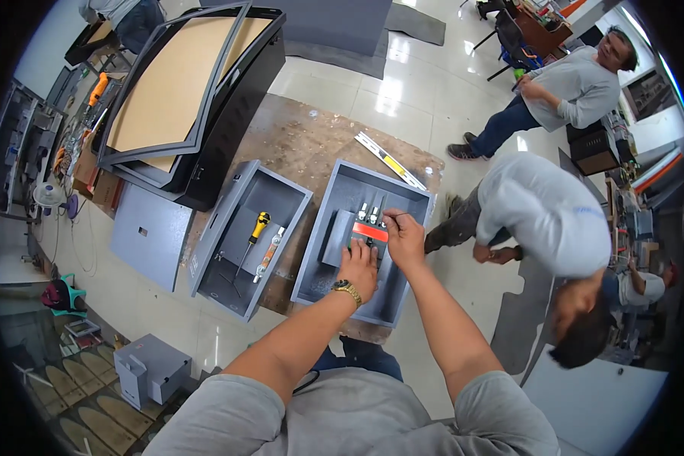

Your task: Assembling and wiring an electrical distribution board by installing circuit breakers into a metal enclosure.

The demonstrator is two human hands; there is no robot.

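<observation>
Grey sleeves (220,414) spread wide at the near side, leaving both forearms room to reach into the open metal box (380,181). The left hand (359,272), a gold-coloured watch (348,289) at its wrist, lies over the lower end of a dark switch block (363,226) inside that box, probably to steady it; its grip points downward, and I cannot tell whether it pinches anything. The right hand (406,237) bends its fingers at the right end of the block's red strip (370,232), that grip drawn close together (what sits between the fingertips is too small for me to make out).

Just left, a second grey box (281,201) holds a yellow-handled screwdriver (260,226) and a slim metal-ended part (270,255), perhaps put there to stop them rolling. Both boxes rest on the worn wooden desk (304,125). Beyond them lies a spirit level (390,160), and a black cabinet (239,99) leans over the far left. Farther off, a person stands watching (574,91).
</observation>
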